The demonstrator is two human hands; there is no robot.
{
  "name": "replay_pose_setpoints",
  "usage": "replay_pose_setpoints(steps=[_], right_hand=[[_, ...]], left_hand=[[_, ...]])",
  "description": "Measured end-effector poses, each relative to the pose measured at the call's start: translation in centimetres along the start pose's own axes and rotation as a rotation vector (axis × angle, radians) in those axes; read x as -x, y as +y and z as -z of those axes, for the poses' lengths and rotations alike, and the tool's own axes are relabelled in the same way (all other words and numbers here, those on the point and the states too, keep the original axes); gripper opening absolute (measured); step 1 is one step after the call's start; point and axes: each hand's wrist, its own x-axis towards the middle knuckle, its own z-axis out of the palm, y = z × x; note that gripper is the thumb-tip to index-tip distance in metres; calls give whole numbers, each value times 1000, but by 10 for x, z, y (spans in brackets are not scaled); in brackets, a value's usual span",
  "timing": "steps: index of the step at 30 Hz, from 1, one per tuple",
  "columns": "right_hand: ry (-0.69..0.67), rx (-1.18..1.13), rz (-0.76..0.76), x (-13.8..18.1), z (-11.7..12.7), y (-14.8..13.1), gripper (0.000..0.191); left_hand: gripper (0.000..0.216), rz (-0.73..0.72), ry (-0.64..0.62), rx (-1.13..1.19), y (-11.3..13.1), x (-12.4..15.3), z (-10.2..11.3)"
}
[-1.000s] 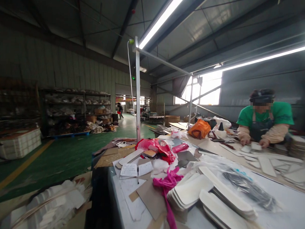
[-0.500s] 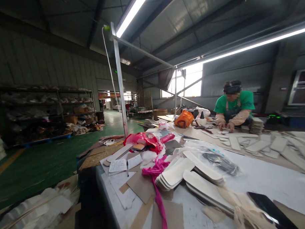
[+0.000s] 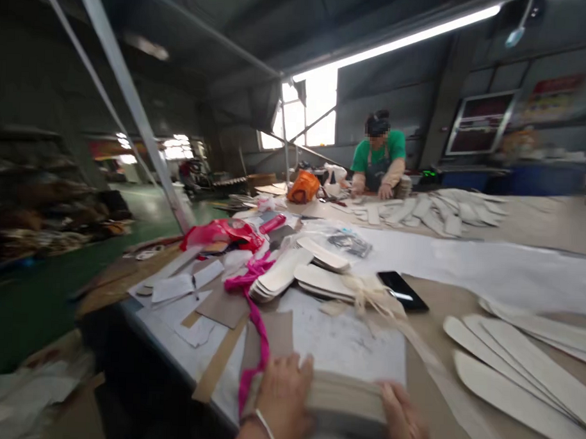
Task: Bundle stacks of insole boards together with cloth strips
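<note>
At the bottom edge my left hand (image 3: 281,398) and my right hand (image 3: 404,420) clasp the two ends of a stack of pale flat pieces (image 3: 347,395) lying on the table (image 3: 474,270). Fingers of both hands curl over the stack's edges. A white sheet (image 3: 346,340) lies just beyond the stack. The picture is blurred by motion.
A black phone (image 3: 402,290), a pink strap (image 3: 256,308), piles of white insole-shaped pieces (image 3: 298,274) and more long pieces (image 3: 518,374) cover the table. A person in a green shirt (image 3: 379,152) works at the far end. A slanted metal post (image 3: 133,105) stands at the left.
The view has swung right and down. Both my hands have come into sight at the bottom, gripping the stack. The co-worker now appears further away, near the centre.
</note>
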Motion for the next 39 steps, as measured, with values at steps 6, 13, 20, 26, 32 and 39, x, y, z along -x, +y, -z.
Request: replay_pose_setpoints(steps=[6, 13, 20, 26, 32, 39], right_hand=[[-23, -64, 25, 13, 17, -5, 44], [33, 111, 198, 53, 56, 11, 24], [-1, 215, 358, 66, 56, 8, 31], [4, 172, 362, 70, 54, 6, 40], [-17, 143, 355, 72, 54, 6, 46], [-44, 138, 311, 73, 53, 8, 49]], left_hand=[[32, -104, -103, -135, -2, 0, 4], [25, -193, -6, -238, -13, 4, -5], [29, -244, 80, -274, -20, 4, -13], [35, -257, 115, -289, -23, 6, -16], [43, -270, 82, -284, -28, 6, -17], [43, -267, 62, -301, -31, 7, -18]])
